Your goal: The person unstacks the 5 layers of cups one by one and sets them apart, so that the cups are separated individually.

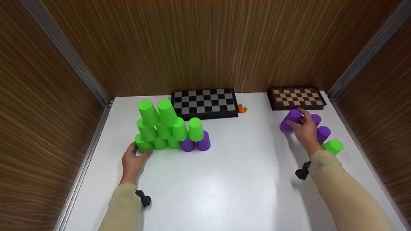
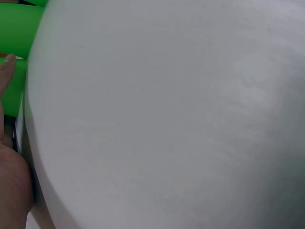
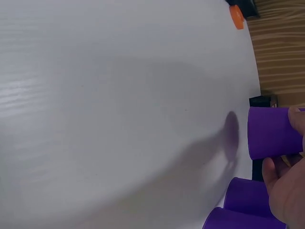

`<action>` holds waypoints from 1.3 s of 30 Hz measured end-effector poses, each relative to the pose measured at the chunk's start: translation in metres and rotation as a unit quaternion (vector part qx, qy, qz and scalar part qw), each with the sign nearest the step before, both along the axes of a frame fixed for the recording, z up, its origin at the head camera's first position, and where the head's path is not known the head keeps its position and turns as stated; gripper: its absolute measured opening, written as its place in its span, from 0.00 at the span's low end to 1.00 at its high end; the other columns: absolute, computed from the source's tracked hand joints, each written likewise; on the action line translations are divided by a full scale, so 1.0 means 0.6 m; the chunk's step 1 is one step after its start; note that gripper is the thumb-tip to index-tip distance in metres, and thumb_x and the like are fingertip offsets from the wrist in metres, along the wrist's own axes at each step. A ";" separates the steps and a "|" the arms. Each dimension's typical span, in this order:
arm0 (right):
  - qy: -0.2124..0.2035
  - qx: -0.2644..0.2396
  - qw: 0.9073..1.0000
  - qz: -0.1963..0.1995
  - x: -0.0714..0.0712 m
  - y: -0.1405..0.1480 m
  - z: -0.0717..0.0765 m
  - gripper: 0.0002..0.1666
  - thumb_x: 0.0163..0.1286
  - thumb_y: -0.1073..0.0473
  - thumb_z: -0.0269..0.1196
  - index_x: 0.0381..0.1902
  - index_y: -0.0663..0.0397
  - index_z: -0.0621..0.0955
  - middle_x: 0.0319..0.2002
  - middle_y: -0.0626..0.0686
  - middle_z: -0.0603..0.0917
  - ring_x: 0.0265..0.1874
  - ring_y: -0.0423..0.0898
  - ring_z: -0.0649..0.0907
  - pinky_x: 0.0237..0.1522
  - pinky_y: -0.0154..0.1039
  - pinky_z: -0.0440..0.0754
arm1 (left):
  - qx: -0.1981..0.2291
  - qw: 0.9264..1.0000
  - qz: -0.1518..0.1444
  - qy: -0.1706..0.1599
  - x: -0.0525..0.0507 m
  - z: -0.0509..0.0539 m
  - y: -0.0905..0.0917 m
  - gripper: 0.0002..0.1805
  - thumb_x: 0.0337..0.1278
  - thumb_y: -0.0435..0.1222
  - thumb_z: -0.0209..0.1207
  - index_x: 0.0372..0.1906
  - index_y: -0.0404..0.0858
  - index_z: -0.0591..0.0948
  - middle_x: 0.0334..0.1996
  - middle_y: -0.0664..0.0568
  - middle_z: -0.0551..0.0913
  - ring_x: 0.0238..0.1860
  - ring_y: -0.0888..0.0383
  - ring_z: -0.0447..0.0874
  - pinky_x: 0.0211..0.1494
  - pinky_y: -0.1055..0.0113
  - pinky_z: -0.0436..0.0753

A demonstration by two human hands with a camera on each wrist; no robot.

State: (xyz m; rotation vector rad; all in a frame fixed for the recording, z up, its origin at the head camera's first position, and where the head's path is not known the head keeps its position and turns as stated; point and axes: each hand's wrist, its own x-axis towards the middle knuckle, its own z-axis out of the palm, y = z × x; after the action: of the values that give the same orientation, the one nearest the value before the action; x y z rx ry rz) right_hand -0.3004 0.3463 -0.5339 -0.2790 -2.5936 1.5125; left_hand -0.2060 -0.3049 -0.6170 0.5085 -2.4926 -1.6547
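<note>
Steadying the cup stack [image 1: 164, 131], it seems, my left hand [image 1: 132, 162] holds its bottom leftmost green cup [image 1: 143, 145]; well right of that stack, my right hand [image 1: 305, 130] grips a raised purple cup [image 1: 290, 117].

Smooth plastic green cups [image 1: 164, 131] at left hand [image 1: 132, 160], purple cup [image 1: 286, 125] in right hand [image 1: 305, 130]; glossy tabletop [image 1: 224, 179] beneath; wood-grain panel [image 1: 199, 48] beyond, perhaps laminate.

Stack [image 1: 164, 131] stood in tiers of five, four, two, all mouth-down: nine green cups [image 1: 179, 129], with two purple cups [image 1: 204, 143] at bottom right. Another purple cup [image 1: 290, 118] was held raised, mouth-down, near three standing cups [image 1: 323, 134].
</note>
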 end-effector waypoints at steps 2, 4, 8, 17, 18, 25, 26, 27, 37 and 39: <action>-0.002 0.003 1.000 0.002 0.001 0.002 -0.003 0.45 0.77 0.66 0.66 0.84 0.57 0.58 0.76 0.72 0.67 0.75 0.66 0.69 0.77 0.60 0.71 | 0.003 1.000 0.001 0.001 0.001 0.001 0.001 0.45 0.63 0.40 0.75 0.80 0.33 0.67 0.79 0.37 0.66 0.81 0.41 0.60 0.85 0.55 0.61; -0.010 0.005 1.000 0.002 0.001 0.004 -0.007 0.45 0.77 0.65 0.66 0.84 0.56 0.58 0.77 0.72 0.66 0.76 0.66 0.69 0.76 0.60 0.71 | 0.004 1.000 0.002 0.002 0.001 0.001 0.001 0.45 0.63 0.40 0.75 0.80 0.34 0.67 0.79 0.37 0.66 0.81 0.41 0.60 0.85 0.55 0.61; -0.024 0.008 1.000 0.004 0.003 0.010 -0.014 0.46 0.78 0.65 0.65 0.85 0.55 0.56 0.78 0.72 0.65 0.76 0.67 0.68 0.77 0.61 0.69 | 0.001 1.000 0.001 0.005 0.000 0.000 0.003 0.45 0.62 0.41 0.76 0.79 0.34 0.67 0.79 0.38 0.66 0.81 0.41 0.60 0.84 0.55 0.62; -0.042 0.018 0.999 0.003 0.004 0.018 -0.021 0.46 0.79 0.63 0.64 0.86 0.55 0.55 0.78 0.72 0.64 0.76 0.68 0.68 0.77 0.63 0.68 | -0.010 1.000 -0.003 0.002 -0.003 0.000 0.003 0.44 0.63 0.41 0.75 0.79 0.33 0.67 0.79 0.36 0.66 0.81 0.40 0.61 0.84 0.55 0.62; -0.043 0.018 0.999 0.002 0.004 0.019 -0.022 0.46 0.79 0.63 0.64 0.86 0.55 0.55 0.78 0.72 0.64 0.76 0.68 0.68 0.77 0.63 0.68 | -0.011 1.000 -0.004 0.004 -0.004 0.000 0.002 0.44 0.63 0.41 0.75 0.79 0.33 0.68 0.79 0.36 0.67 0.81 0.40 0.61 0.84 0.55 0.62; -0.039 0.014 0.999 -0.003 0.004 0.016 -0.024 0.46 0.78 0.63 0.65 0.85 0.56 0.56 0.78 0.73 0.64 0.76 0.68 0.67 0.77 0.62 0.68 | -0.011 1.000 0.000 0.004 -0.005 -0.002 0.000 0.44 0.62 0.41 0.75 0.78 0.33 0.68 0.79 0.36 0.67 0.80 0.40 0.61 0.84 0.54 0.63; -0.039 0.014 0.999 -0.003 0.003 0.016 -0.024 0.46 0.79 0.63 0.65 0.85 0.56 0.56 0.78 0.73 0.64 0.76 0.68 0.67 0.77 0.62 0.68 | -0.010 1.000 0.000 0.004 -0.005 -0.002 0.000 0.44 0.62 0.41 0.75 0.78 0.33 0.68 0.79 0.36 0.67 0.81 0.40 0.61 0.84 0.54 0.63; -0.038 0.014 0.999 -0.003 0.003 0.016 -0.024 0.46 0.79 0.63 0.65 0.85 0.56 0.56 0.77 0.73 0.64 0.76 0.68 0.67 0.77 0.62 0.68 | -0.010 1.000 0.000 0.004 -0.005 -0.002 -0.001 0.44 0.62 0.41 0.75 0.78 0.33 0.68 0.79 0.36 0.66 0.81 0.40 0.61 0.84 0.54 0.63; -0.034 0.006 0.999 0.010 -0.004 0.019 -0.007 0.47 0.79 0.62 0.64 0.86 0.55 0.53 0.78 0.73 0.63 0.76 0.68 0.67 0.78 0.61 0.66 | -0.007 1.000 0.002 0.002 -0.002 -0.005 -0.003 0.44 0.63 0.40 0.75 0.79 0.34 0.68 0.79 0.38 0.67 0.81 0.41 0.61 0.84 0.55 0.63; -0.028 0.007 1.000 0.010 -0.006 0.019 0.001 0.47 0.79 0.62 0.64 0.86 0.55 0.53 0.78 0.72 0.63 0.76 0.68 0.68 0.78 0.61 0.67 | -0.009 1.000 0.002 0.001 -0.002 -0.005 -0.003 0.44 0.63 0.40 0.75 0.79 0.34 0.68 0.79 0.38 0.67 0.81 0.42 0.61 0.84 0.55 0.63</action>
State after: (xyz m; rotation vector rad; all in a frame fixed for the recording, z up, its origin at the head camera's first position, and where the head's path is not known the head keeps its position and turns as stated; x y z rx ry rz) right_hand -0.3040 0.3574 -0.5333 -0.2995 -2.6573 1.5129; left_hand -0.2071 -0.3069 -0.6202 0.5083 -2.5014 -1.6292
